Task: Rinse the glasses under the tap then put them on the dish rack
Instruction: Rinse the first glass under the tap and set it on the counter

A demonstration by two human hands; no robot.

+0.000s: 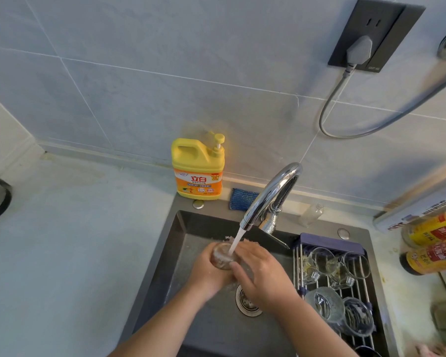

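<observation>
Rinsing under way, left hand (206, 273) and right hand (262, 275) both wrapped around one glass (220, 257), held over the sink (180, 253), tap (271, 194) water pouring into it, other glasses (330, 266) sitting on the dish rack (327, 240) just right.

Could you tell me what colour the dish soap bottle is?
Yellow, with an orange label; head view.
</observation>
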